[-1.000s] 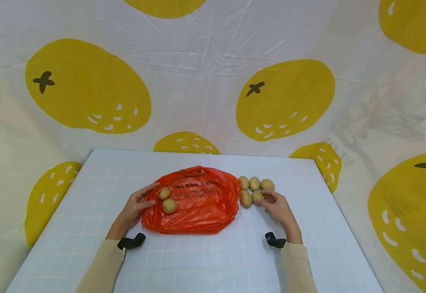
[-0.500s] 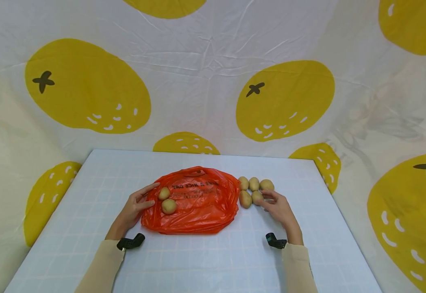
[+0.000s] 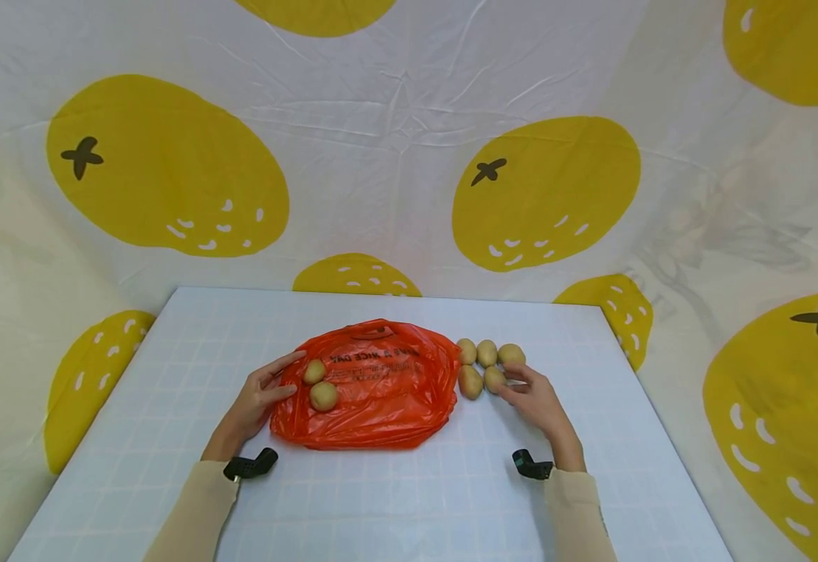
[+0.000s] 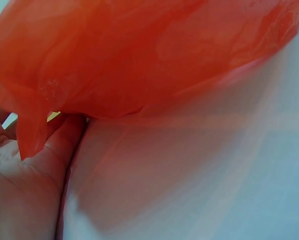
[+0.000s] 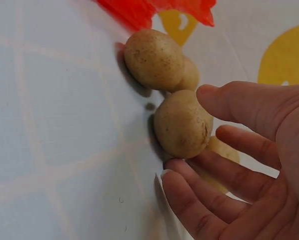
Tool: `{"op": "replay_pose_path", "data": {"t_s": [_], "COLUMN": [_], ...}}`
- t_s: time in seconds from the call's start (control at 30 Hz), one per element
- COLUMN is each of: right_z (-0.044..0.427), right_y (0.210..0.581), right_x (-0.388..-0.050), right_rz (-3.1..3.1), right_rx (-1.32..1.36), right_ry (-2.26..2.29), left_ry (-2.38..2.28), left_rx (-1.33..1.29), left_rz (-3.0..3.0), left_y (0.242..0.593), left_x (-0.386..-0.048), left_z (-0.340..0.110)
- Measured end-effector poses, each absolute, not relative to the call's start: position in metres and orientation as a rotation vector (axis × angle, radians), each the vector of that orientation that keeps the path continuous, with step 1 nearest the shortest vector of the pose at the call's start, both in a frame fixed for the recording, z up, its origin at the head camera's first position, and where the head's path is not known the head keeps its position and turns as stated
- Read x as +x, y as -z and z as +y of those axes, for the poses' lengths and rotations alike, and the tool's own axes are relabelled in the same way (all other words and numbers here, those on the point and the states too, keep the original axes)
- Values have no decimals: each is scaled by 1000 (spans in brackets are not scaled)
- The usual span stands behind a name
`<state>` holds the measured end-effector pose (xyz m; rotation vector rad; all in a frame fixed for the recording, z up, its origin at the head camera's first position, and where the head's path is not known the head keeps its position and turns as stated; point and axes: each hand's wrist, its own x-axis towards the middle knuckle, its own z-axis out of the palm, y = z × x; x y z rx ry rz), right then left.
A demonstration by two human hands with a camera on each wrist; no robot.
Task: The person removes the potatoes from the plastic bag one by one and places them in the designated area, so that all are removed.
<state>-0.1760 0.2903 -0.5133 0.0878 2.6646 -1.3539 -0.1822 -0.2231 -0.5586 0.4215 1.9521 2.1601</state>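
Potato point(image 3: 492, 379) to flag is the front-right member of the cluster, lying on the table point(image 3: 388, 507). It sits just left and a bit forward of the right hand point(image 3: 537, 400), in the gap between thumb and fingers, so we mark that hand as clearly nearer. Its grip looks loose: in the right wrist view we see thumb and fingers spread about the potato, not clenched; we can't tell how firm any contact is. We find no clear long axis; it looks nearly round. 4 other potatoes point(image 3: 487, 353) lie close by, behind it and to its left, 1 of them between it and the red bag point(image 3: 381, 390). We judge the key relation as a leftward row: hand, potato, neighbour, bag. At the bag's left end we have the left hand point(image 3: 257, 402), thumb and index apart at the plastic; its other fingers are partly hidden, so we can't tell whether that grip holds anything. 2 more potatoes point(image 3: 323, 396) lie near its thumb, inside or on top of the bag, unclear.
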Motion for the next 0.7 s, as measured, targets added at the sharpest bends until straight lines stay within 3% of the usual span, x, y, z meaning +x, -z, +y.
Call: {"op": "replay_pose_path", "data": {"t_s": [0.7], "right_z": [282], "right_y": [522], "right_x": [-180], "right_rz": [2701], "right_rx": [125], "right_ry": [1388], "left_ry": [-2162], "left_rx": [425], "left_rz": [1941], "left_y": [558], "left_x": [-183], "left_z": [-223]}}
